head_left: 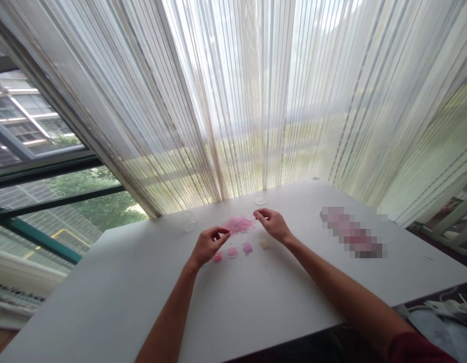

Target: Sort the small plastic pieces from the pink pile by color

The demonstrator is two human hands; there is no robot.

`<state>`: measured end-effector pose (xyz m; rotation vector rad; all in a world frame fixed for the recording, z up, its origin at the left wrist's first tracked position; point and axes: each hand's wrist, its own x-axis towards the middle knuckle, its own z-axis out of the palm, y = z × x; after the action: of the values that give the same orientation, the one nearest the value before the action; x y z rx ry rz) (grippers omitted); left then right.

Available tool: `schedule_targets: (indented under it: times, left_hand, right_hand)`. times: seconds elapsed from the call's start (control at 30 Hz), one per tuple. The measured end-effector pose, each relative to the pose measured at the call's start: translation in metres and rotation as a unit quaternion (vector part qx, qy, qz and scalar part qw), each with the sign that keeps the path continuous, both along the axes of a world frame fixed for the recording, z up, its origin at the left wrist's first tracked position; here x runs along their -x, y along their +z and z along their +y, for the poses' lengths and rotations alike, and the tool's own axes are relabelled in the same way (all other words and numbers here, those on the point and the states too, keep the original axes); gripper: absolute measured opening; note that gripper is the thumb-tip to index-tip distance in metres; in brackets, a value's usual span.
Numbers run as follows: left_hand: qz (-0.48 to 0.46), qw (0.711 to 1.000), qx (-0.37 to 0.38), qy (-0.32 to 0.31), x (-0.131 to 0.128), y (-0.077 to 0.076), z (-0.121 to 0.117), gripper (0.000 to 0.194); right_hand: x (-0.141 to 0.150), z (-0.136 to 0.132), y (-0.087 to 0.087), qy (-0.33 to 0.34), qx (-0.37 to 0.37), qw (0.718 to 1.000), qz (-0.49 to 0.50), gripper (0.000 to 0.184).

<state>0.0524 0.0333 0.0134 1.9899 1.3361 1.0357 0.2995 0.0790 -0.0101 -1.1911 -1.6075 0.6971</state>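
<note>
Single view, head camera. Clock positions are taken from the pile as centre, with 12 o'clock pointing away from the person.

A loose pile of small pale-pink pieces (238, 225) lies on the white table (256, 302). The individual pieces are too small to identify. Both hands are close to the pile, one on each side.

The left hand (209, 246) is at 8 o'clock, palm down. Its fingers (222, 232) are curled and lightly gathered, with the tips just beside the pile's lower-left edge. Contact with the pile cannot be confirmed.

The right hand (273, 225) is at 3 o'clock. Its fingers (259, 214) are curled inward, with the fingertips near the pile's upper-right edge and apart from it. Neither hand can be confirmed as pinching anything, as any piece held would be too small to see.

Four small clusters lie in an arc nearer the person: a deep-pink cluster (217, 257) at 7 o'clock, a pink cluster (232, 252) at 6 o'clock, a mauve-pink cluster (247, 247) at 5 o'clock, and a pale-yellow cluster (264, 243) at 4 o'clock.

A round clear plastic dish (188, 222) stands at 9 o'clock, and a smaller round clear disc (260, 200) at 1 o'clock. A pixelated, unidentifiable strip (350, 232) lies well apart at 3 o'clock. A sheer striped curtain (233, 101) hangs behind the table. A maroon sleeve (418, 350) covers the right arm.
</note>
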Motion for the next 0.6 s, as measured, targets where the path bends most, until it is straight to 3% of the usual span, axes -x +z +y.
schedule_targets:
  times: [0.1,0.2,0.33,0.6]
  left_hand:
    - [-0.012,1.000,-0.010,0.022,0.004,-0.009,0.001,0.033]
    - [-0.026,0.999,-0.012,0.029,0.005,-0.013,0.000,0.031]
    - [-0.031,0.999,-0.001,0.007,0.001,-0.017,-0.009,0.028]
    - [0.023,0.998,-0.047,-0.024,-0.018,-0.016,-0.027,0.021]
  right_hand:
    - [0.002,0.011,-0.004,0.033,0.036,0.994,-0.098,0.022]
    - [-0.003,0.011,-0.007,0.004,0.011,0.995,-0.104,0.029]
    - [-0.008,-0.009,-0.003,0.001,-0.042,0.994,-0.103,0.018]
    - [0.013,-0.052,0.010,0.200,-0.106,0.967,-0.119,0.020]
